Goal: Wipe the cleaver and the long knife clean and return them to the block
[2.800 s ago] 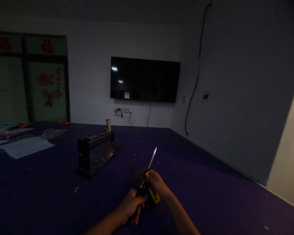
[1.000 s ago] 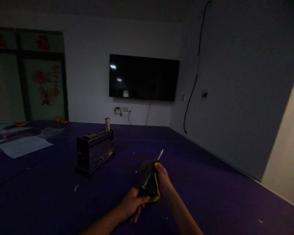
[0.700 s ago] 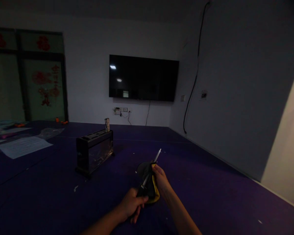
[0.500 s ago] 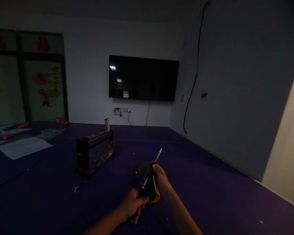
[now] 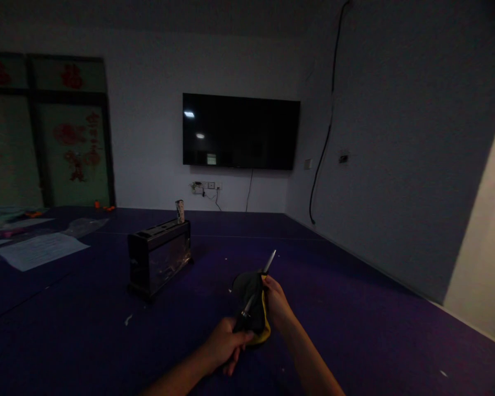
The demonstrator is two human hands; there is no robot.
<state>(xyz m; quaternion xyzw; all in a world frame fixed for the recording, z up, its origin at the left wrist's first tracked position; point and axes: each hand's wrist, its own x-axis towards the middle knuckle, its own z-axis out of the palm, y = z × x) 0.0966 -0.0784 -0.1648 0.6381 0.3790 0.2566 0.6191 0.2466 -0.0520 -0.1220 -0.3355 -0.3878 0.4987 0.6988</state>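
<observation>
My left hand (image 5: 226,344) is closed around the dark handle of a slim, pointed metal rod (image 5: 269,260). The rod slants up and away to the right, and its bright tip sticks out past a grey and yellow cloth (image 5: 249,289). Pinched at the rod's upper part, my right hand (image 5: 277,300) holds the cloth wrapped around it. The cloth's yellow edge hangs down between the hands. Dim light hides whether the rod is round or a narrow blade.
A black knife block (image 5: 160,256) with clear sides stands to the left, a patterned handle (image 5: 180,211) upright in it. Papers (image 5: 41,250) and a plastic bag (image 5: 86,225) lie at far left on the purple tabletop (image 5: 355,341). A television (image 5: 241,132) hangs behind.
My right hand and the cloth have shifted slightly to the right along with the rod's tip. My left hand keeps its hold on the handle, almost in place.
</observation>
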